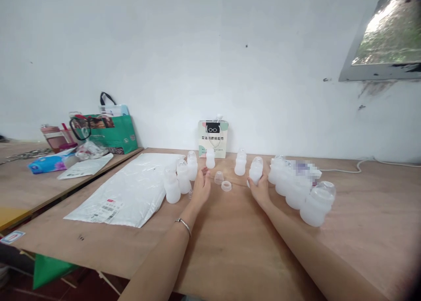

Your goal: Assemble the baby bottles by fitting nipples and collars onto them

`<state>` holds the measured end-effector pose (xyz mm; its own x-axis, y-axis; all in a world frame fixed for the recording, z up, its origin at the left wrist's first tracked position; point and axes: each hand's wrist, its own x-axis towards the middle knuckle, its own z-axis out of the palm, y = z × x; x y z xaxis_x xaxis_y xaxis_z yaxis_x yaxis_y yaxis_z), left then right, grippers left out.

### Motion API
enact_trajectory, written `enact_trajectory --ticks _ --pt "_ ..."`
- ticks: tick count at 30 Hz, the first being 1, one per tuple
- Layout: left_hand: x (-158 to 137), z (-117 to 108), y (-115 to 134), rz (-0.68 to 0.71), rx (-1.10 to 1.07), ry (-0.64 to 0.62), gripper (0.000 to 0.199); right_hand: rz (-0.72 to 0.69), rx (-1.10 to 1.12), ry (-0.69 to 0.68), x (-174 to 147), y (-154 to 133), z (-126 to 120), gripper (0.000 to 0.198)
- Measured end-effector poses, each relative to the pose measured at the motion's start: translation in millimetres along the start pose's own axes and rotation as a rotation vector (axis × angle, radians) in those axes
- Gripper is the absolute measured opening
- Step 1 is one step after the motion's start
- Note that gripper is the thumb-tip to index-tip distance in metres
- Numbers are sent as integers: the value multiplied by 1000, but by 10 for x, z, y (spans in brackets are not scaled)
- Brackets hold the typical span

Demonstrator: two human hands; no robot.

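Observation:
My right hand (259, 190) is wrapped round the lower part of a capped baby bottle (255, 168), frosted white with a clear dome cap. My left hand (201, 187) has its fingers loosely apart, with nothing visible in them. Just beyond its fingertips stands a baby bottle without a dome cap (210, 159). Between my hands lie a clear dome cap (219, 177) and a white screw ring (226, 186). Left of my left hand, three capped bottles stand in a row, the closest being a frosted bottle (172, 189).
Several capped bottles (315, 206) form a row on the right, beside a white packet (304, 171). A white mailing bag (128, 191) covers the table's left part. A printed paper bag (213, 138) stands against the wall. Farther left are a green bag (115, 132) and a blue tissue pack (49, 164).

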<state>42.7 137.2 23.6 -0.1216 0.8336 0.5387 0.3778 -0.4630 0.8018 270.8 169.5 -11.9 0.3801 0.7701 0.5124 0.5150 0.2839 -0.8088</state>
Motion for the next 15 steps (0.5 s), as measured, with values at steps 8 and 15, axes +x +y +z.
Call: enact_trajectory --ticks 8,15 --pt "14 37 -98 12 127 -44 37 72 -104 32 287 114 181 58" --pt "69 -391 217 132 294 -220 29 21 -207 161 95 -9 53 51"
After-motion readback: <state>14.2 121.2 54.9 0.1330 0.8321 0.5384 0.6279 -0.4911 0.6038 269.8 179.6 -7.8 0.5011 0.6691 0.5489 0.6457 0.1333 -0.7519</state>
